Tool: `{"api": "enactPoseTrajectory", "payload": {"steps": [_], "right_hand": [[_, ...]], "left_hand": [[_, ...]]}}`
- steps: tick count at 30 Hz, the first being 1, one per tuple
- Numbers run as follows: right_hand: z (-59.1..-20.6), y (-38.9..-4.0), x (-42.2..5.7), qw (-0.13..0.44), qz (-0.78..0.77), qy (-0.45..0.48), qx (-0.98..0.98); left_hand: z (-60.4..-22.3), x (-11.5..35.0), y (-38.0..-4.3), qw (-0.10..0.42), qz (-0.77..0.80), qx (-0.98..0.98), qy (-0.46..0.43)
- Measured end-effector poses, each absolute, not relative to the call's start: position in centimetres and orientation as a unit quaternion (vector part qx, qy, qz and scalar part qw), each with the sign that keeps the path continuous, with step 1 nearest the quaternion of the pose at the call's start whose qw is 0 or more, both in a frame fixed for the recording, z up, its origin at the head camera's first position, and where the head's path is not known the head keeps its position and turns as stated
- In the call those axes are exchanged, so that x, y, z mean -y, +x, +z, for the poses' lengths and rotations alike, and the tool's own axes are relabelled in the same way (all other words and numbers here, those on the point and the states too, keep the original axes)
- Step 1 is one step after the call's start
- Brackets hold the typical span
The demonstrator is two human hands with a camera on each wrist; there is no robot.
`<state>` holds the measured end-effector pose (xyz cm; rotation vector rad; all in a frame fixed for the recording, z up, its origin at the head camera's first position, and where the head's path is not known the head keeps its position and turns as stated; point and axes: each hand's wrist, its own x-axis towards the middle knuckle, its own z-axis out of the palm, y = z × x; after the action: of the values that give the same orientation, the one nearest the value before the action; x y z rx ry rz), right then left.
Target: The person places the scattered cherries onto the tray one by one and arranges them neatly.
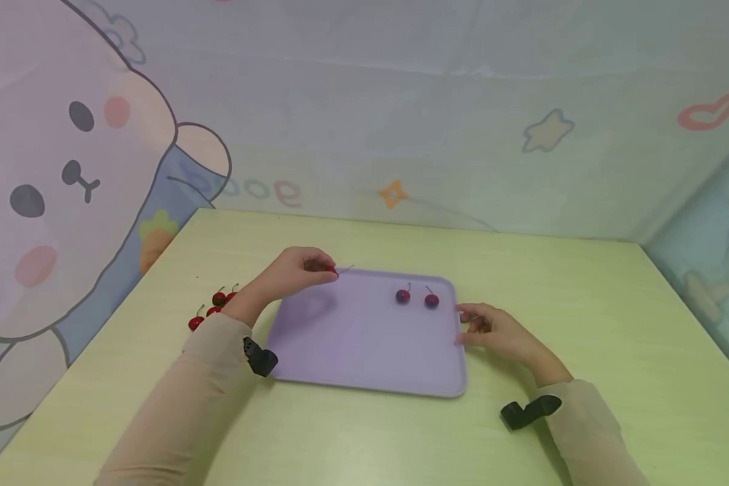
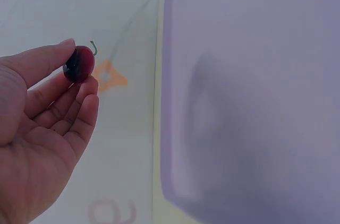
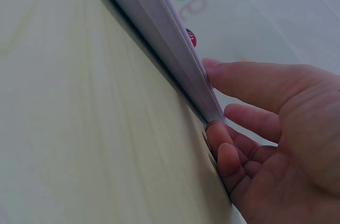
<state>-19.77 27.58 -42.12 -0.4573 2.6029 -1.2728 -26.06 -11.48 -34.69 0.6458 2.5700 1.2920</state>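
A dark red cherry (image 2: 81, 66) with a short green stem is pinched between the thumb and fingers of my left hand (image 1: 298, 273), held above the far left part of the lilac tray (image 1: 364, 344). Two more cherries lie in the tray near its far right corner, one (image 1: 403, 296) left of the other (image 1: 431, 301). At the tray's right side, my right hand (image 1: 497, 331) holds the edge. In the right wrist view its thumb (image 3: 244, 80) is on the rim, with curled fingers against the tray's outer side.
Left of the tray, several cherries (image 1: 196, 322) lie grouped on the pale wood-grain table (image 1: 352, 439), partly behind the left forearm. A printed cloth backdrop (image 1: 449, 135) rises behind the table's far edge. Small black devices are strapped at both wrists.
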Motion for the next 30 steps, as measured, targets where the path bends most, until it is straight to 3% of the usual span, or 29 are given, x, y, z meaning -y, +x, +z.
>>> {"api": "enactPoseTrajectory", "payload": {"steps": [30], "right_hand": [[-42.0, -19.7, -27.9, 0.102, -0.426, -0.147, -0.887]], "left_hand": [[-37.3, 4.5, -27.2, 0.081, 0.403, -0.893, 0.186]]}}
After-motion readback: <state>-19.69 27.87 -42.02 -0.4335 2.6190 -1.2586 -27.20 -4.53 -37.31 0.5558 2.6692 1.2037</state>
